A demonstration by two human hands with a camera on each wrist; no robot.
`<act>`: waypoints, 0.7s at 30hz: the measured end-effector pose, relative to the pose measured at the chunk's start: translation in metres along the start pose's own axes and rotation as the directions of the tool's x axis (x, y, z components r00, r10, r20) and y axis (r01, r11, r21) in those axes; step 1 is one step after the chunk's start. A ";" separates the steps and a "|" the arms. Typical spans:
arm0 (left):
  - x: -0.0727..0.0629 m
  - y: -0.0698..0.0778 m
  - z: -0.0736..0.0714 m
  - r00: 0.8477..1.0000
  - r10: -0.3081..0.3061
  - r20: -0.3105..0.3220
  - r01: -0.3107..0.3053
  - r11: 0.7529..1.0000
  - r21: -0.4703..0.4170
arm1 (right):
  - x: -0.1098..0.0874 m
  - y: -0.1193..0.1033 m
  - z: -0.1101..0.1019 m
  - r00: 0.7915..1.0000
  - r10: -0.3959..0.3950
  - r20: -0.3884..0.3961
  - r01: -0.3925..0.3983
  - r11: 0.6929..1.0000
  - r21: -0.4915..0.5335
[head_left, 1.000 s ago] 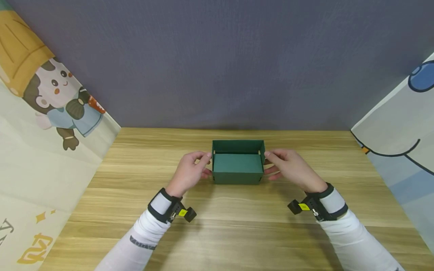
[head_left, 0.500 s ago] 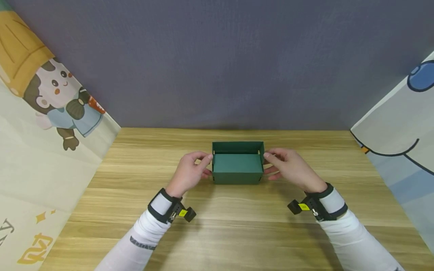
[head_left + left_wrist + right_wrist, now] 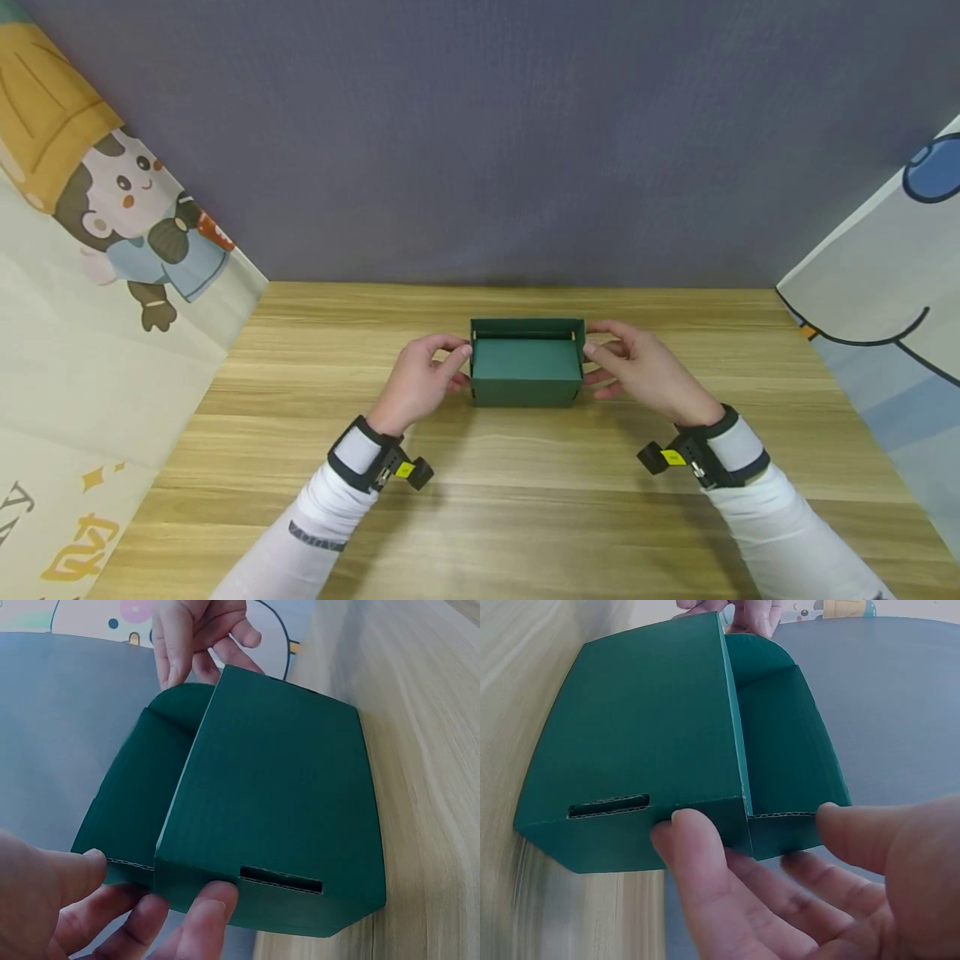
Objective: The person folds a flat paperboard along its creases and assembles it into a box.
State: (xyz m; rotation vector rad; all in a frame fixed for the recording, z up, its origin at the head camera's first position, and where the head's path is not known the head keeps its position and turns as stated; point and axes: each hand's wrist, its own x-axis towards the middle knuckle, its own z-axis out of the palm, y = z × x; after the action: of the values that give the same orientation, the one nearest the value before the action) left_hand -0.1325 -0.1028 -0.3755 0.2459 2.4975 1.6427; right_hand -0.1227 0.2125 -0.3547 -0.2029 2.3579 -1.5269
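A small green cardboard box (image 3: pixel 527 393) stands on the table, its hinged lid (image 3: pixel 527 327) partly raised along the far side. Slots show near the corners of its front panel in both wrist views. My left hand (image 3: pixel 422 377) pinches the lid's left side flap between thumb and fingers, while another finger (image 3: pixel 208 915) touches the box's left side. On the right side flap lies the thumb of my right hand (image 3: pixel 636 369), with fingers beneath it; one more finger (image 3: pixel 697 851) rests against the box's right side. The right index finger reaches out past the far corner. The box's inside is mostly hidden.
The wood-grain table (image 3: pixel 525 508) extends around the box. A dark grey backdrop (image 3: pixel 517 142) rises behind it. Printed cloths with cartoon figures hang at the left (image 3: pixel 90 358) and right (image 3: pixel 885 283). Each wrist wears a strapped camera.
The lid's top edge has come down a little toward the box. My right index finger has straightened away from the lid's corner. Both hands otherwise keep their places.
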 end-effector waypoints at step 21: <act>0.001 -0.001 -0.005 0.995 0.077 0.064 -0.075 0.997 -0.035 | 0.001 -0.002 0.001 1.000 -0.010 -0.019 0.009 1.000 -0.022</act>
State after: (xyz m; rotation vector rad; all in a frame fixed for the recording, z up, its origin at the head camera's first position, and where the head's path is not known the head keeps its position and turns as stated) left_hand -0.1344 -0.1075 -0.3749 0.3890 2.4404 1.6735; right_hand -0.1230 0.2105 -0.3538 -0.2058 2.3928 -1.5139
